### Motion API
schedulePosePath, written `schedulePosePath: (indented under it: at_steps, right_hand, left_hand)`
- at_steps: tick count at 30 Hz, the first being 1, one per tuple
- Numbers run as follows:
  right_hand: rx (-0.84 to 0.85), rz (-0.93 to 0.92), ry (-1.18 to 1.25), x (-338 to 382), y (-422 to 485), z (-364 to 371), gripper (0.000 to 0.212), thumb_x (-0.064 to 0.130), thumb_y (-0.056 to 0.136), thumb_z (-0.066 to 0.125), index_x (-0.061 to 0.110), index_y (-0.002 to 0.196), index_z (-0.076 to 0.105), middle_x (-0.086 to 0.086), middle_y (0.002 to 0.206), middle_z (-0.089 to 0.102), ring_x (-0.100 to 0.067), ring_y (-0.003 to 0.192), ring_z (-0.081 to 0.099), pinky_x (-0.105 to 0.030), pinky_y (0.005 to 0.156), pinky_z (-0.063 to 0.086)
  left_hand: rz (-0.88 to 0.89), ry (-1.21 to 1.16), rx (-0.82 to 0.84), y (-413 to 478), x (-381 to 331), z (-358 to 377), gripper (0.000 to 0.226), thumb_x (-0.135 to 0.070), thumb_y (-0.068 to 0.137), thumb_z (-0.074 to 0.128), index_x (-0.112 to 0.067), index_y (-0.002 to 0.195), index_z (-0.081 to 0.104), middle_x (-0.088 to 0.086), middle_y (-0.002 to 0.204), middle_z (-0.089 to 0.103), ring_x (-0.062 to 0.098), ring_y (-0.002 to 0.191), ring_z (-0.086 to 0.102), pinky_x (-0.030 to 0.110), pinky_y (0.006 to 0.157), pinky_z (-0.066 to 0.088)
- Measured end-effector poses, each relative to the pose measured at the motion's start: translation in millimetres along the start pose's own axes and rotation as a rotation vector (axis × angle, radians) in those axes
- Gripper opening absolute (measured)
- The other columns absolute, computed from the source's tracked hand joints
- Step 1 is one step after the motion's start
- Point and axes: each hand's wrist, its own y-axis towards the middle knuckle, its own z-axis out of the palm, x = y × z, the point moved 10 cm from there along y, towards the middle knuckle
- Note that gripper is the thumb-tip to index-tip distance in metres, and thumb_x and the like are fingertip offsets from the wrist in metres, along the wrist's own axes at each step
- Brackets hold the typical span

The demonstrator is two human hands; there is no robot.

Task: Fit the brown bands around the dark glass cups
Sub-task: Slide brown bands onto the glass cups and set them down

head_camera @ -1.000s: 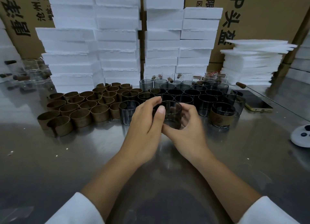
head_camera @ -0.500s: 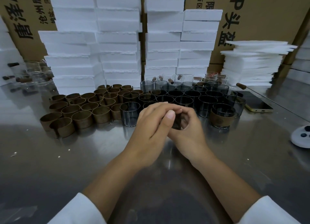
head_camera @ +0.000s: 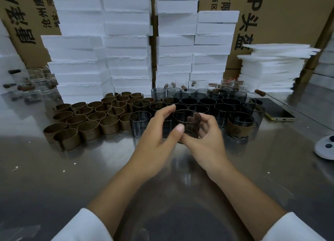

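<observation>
Seemingly empty cup (head_camera: pixel 188 123) between left hand (head_camera: pixel 159 137), right hand (head_camera: pixel 207 143).

The near table (head_camera: pixel 63 186) offers passing room; brown bands (head_camera: pixel 88 127), dark glass cups (head_camera: pixel 207 103) and foam stacks (head_camera: pixel 126 42) block the far side.

Right carton (head_camera: pixel 292 20): "头盔"; left carton (head_camera: pixel 34 54): "唐泽"

White device (head_camera: pixel 324 147) cropped, cup (head_camera: pixel 188 122) base partly hidden
</observation>
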Motion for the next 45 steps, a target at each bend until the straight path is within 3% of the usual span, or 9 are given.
schedulePosePath:
  at_steps: [5,13,16,18,25,29,36,42,45]
  right_hand:
    - [0.092,-0.065,-0.012,10.2,-5.8,14.2,0.061,-0.002,0.067,0.083,0.031,0.106,0.052,0.006,0.11,0.065,0.0,0.1,0.065,-0.013,0.079,0.049]
    - [0.15,-0.087,-0.007,19.6,-10.4,21.0,0.063,-0.006,0.069,0.079,0.033,0.111,0.054,0.02,0.109,0.067,0.005,0.107,0.061,-0.01,0.085,0.046]
    - [0.226,-0.024,-0.012,13.2,-13.0,30.5,0.066,-0.005,0.075,0.075,0.034,0.122,0.049,0.023,0.118,0.062,0.01,0.113,0.055,-0.006,0.085,0.044]
    - [0.195,0.056,-0.016,8.0,-11.9,28.2,0.058,-0.006,0.082,0.066,0.03,0.124,0.049,0.012,0.121,0.057,0.01,0.106,0.058,-0.007,0.079,0.046]
    - [-0.096,0.427,0.434,-14.7,-8.3,-0.6,0.011,0.017,0.096,0.056,0.007,0.1,0.06,-0.006,0.064,0.072,-0.017,0.063,0.072,-0.022,0.057,0.058]
    - [-0.038,0.503,0.465,-20.0,-11.3,6.3,0.014,0.02,0.094,0.06,0.007,0.095,0.062,-0.009,0.074,0.075,-0.016,0.069,0.074,-0.022,0.063,0.059]
    - [0.025,0.549,0.454,-21.7,-14.6,10.9,0.022,0.016,0.097,0.053,0.001,0.107,0.065,-0.017,0.1,0.074,-0.021,0.088,0.073,-0.028,0.076,0.059]
    - [0.051,0.596,0.637,-19.3,-21.3,27.4,0.035,0.022,0.101,0.044,-0.003,0.12,0.059,-0.019,0.105,0.069,-0.024,0.091,0.067,-0.032,0.069,0.06]
    - [0.142,0.638,0.651,-19.8,-29.1,40.6,0.045,0.033,0.103,0.035,0.003,0.128,0.057,-0.016,0.118,0.068,-0.032,0.116,0.061,-0.043,0.09,0.052]
  left_hand:
    - [-0.128,-0.202,-0.011,2.0,15.9,0.3,0.097,-0.054,0.057,0.074,-0.036,0.143,0.031,-0.018,0.14,0.044,-0.009,0.124,0.043,-0.004,0.084,0.036]
    - [-0.119,-0.243,-0.099,4.7,17.5,-9.4,0.058,-0.03,0.065,0.08,-0.033,0.119,0.059,-0.011,0.109,0.07,0.004,0.107,0.063,0.025,0.09,0.049]
    - [-0.09,-0.247,-0.165,4.8,12.6,-18.4,0.042,-0.02,0.075,0.08,-0.033,0.11,0.062,-0.01,0.103,0.072,0.005,0.1,0.066,0.018,0.068,0.052]
    - [-0.079,-0.259,-0.238,5.0,13.1,-28.2,0.036,-0.016,0.078,0.075,-0.032,0.107,0.062,-0.013,0.1,0.071,-0.001,0.096,0.066,0.014,0.075,0.051]
    - [-0.073,-0.193,-0.279,2.8,12.5,-29.8,0.054,-0.02,0.066,0.086,-0.02,0.116,0.065,-0.005,0.106,0.071,0.009,0.101,0.067,0.028,0.092,0.052]
    - [-0.061,-0.151,-0.236,1.3,10.2,-21.8,0.066,-0.026,0.061,0.088,-0.019,0.122,0.064,-0.007,0.108,0.071,0.004,0.102,0.066,0.026,0.093,0.052]
    - [-0.066,-0.126,-0.2,0.6,9.6,-14.1,0.049,-0.028,0.062,0.087,-0.039,0.105,0.065,-0.023,0.099,0.07,-0.004,0.098,0.064,0.011,0.084,0.047]
    - [-0.07,-0.176,-0.21,1.4,12.0,-13.7,0.048,-0.023,0.065,0.087,-0.038,0.104,0.064,-0.025,0.097,0.07,-0.006,0.096,0.064,0.005,0.079,0.045]
    - [-0.077,-0.217,-0.207,0.4,12.6,-12.4,0.046,-0.022,0.067,0.085,-0.037,0.105,0.064,-0.025,0.098,0.07,-0.007,0.097,0.064,0.002,0.077,0.044]
